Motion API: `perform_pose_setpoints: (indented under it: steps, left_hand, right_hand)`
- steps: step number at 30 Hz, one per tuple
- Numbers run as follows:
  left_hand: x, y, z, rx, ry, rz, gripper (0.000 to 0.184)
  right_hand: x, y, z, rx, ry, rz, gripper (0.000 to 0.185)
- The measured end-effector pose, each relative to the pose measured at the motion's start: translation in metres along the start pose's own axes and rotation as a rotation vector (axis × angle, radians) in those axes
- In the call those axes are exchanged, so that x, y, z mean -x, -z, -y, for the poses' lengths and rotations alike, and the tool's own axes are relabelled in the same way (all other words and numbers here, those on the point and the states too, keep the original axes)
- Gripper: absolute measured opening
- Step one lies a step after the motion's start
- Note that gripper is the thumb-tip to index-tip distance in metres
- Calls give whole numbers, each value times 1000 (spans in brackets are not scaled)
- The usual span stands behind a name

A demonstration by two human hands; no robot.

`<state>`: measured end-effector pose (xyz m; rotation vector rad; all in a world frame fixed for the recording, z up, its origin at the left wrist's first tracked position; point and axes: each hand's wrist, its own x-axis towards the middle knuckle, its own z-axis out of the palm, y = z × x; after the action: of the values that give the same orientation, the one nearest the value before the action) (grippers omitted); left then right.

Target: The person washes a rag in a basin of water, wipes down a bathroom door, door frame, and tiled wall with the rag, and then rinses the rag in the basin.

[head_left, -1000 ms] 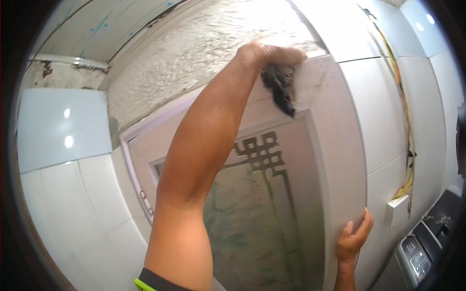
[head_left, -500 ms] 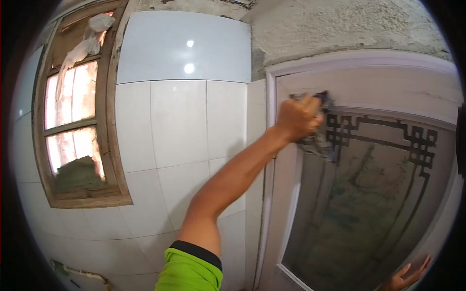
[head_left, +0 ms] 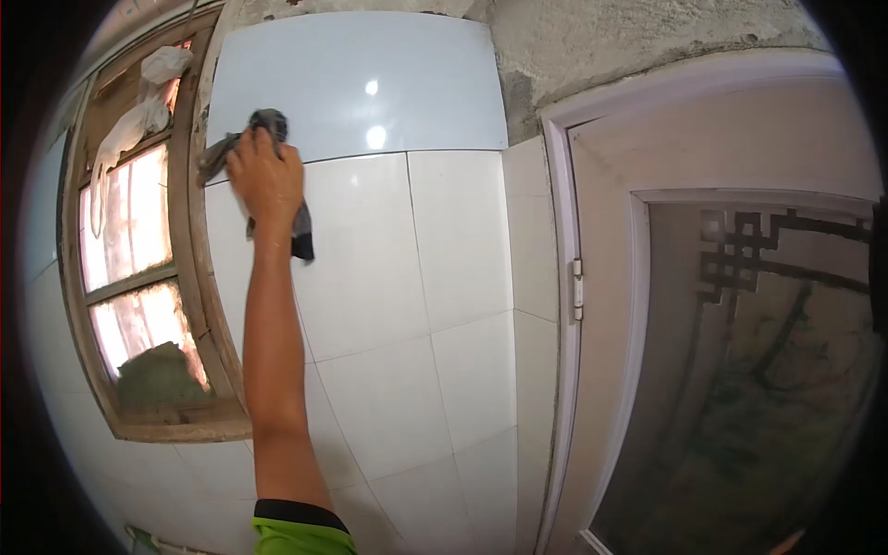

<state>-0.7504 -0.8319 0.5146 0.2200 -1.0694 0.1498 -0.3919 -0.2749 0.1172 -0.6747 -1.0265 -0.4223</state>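
My left hand is closed on a dark grey cloth, pressing it to the wall. The bunched cloth shows above and left of my fingers, and a loose end hangs below beside my wrist. It lies across the joint between a large glossy panel and the white tiles, close to the wooden window frame. Of my right hand, only a sliver shows at the bottom right edge, near the door; its fingers are out of sight.
A pale door with a patterned glass pane stands on the right, its hinge by the frame. White plastic bags hang at the window. Rough bare plaster runs above the door. A pipe shows low on the left.
My left hand has moved left with the cloth, from the door's upper corner to the wall by the window. The view has turned left, and my right hand has almost left it.
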Motion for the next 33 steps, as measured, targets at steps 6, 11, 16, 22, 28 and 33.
perform_pose_setpoints:
  steps: [6, 11, 16, 22, 28, 33]
  left_hand:
    - [21, -23, -88, 488, -242, 22, 38]
    - [15, -43, -173, 871, -363, 230, 41]
    - [-27, -87, -220, 879, -476, 258, 27]
    - [-81, -122, -265, 835, -221, -133, 32]
    - [-138, -151, -305, 738, -219, 8, 34]
    - [-144, -155, -318, 484, -215, 363, 40]
  right_hand:
    - [4, -9, -2, 176, 110, -74, 60]
    - [3, -27, -5, 242, 226, -146, 58]
    - [29, -42, -24, 216, 15, 23, 55]
    - [6, -59, 1, 262, 334, -148, 56]
    - [20, -62, -23, 271, 113, 4, 51]
    - [6, -70, -27, 299, 410, -113, 56]
